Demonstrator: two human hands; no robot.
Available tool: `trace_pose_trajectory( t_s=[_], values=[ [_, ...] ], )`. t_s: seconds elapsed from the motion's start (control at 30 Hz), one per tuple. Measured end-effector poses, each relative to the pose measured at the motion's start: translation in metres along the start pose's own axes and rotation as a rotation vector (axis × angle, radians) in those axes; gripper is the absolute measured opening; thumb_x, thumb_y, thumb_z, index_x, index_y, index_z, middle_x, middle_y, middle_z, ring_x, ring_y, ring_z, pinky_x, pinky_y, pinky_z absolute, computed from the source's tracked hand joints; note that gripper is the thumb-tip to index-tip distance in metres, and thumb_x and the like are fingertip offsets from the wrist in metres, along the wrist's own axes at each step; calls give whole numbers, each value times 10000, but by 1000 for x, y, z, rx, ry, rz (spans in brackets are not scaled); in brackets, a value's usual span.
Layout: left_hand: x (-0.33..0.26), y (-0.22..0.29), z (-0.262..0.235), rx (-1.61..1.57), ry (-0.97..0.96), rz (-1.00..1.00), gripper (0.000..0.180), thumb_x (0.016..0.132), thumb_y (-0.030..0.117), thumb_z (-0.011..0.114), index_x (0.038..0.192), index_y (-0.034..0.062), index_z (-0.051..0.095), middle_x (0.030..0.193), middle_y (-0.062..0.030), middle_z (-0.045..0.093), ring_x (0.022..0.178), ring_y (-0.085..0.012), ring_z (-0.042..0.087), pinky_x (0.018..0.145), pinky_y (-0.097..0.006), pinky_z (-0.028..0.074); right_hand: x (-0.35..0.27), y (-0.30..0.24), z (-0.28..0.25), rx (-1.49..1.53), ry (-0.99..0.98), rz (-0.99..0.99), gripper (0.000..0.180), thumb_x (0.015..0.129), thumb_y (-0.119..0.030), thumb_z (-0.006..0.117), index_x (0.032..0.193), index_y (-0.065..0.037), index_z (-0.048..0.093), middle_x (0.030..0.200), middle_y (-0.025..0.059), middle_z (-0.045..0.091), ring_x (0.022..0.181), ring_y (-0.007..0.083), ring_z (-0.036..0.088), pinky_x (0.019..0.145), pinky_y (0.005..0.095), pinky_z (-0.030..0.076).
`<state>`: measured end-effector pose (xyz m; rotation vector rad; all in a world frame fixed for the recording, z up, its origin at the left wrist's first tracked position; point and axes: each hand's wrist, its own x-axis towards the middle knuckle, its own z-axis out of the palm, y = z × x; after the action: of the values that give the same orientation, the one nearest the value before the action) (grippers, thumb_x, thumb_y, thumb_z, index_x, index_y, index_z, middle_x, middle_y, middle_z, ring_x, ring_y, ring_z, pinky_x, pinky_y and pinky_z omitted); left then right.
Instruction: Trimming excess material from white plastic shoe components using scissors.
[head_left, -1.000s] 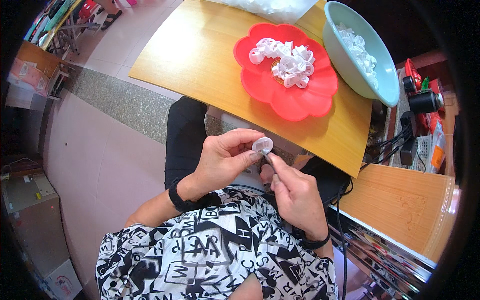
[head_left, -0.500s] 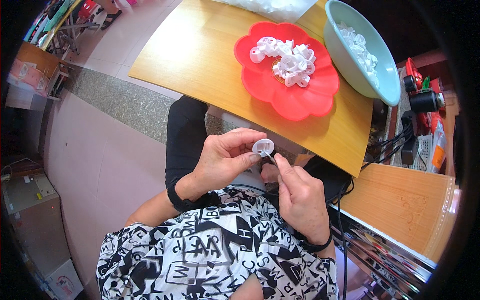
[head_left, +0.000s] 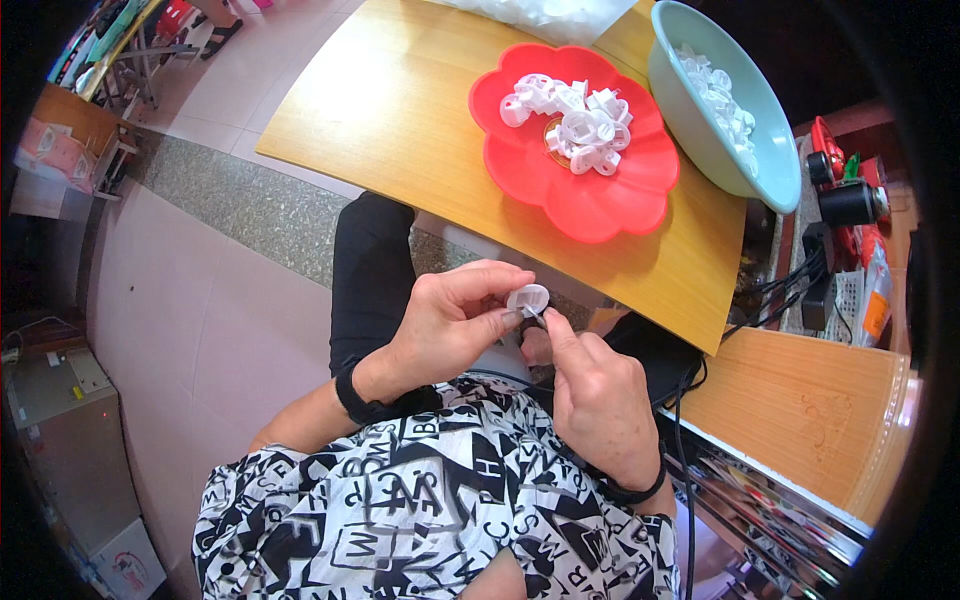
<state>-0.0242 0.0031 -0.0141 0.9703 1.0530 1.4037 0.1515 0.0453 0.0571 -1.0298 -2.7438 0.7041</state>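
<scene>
Between the thumb and fingers of my left hand (head_left: 448, 316) is a small white round plastic part (head_left: 526, 298) with openings in its face. My right hand (head_left: 602, 392) is closed, its index finger stretched toward the part. From its fingertips a thin metal tool (head_left: 540, 319) reaches the part's lower edge; most of the tool is hidden in the hand. Both hands are over my lap, just before the table edge. Beyond them stands a red flower-shaped dish (head_left: 590, 215) with a pile of similar white plastic parts (head_left: 585, 130).
A pale blue-green basin (head_left: 705, 165) of white pieces stands right of the dish on the wooden table (head_left: 370, 90). A clear plastic bag (head_left: 560, 18) lies at the far edge. Black cables (head_left: 685, 470) hang beside my right arm, near a wooden cabinet top (head_left: 800, 410).
The white part has tilted slightly in my left hand. My right fingertips and the tool have moved a little left, closer to the part.
</scene>
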Motion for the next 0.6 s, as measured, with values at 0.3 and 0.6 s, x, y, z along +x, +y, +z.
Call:
trace_pose_trajectory(
  t_s=[0.3, 0.6],
  values=[
    [-4, -5, 1, 333, -15, 100, 272, 767, -143, 581, 1011, -30, 625, 1067, -125, 592, 908, -121, 585, 729, -214, 489, 11, -4, -11, -200, -244, -25, 446, 699, -14, 539, 1135, 74, 514, 708, 159, 576, 618, 288, 622, 545, 362, 500],
    [0, 1, 0, -111, 58, -78, 304, 808, -78, 596, 1108, -38, 568, 1046, -94, 621, 882, -109, 595, 740, -223, 496, 2, 2, 2, 161, 51, 4, 423, 723, 15, 559, 1141, 62, 515, 711, 188, 569, 634, 336, 603, 556, 395, 487]
  ],
)
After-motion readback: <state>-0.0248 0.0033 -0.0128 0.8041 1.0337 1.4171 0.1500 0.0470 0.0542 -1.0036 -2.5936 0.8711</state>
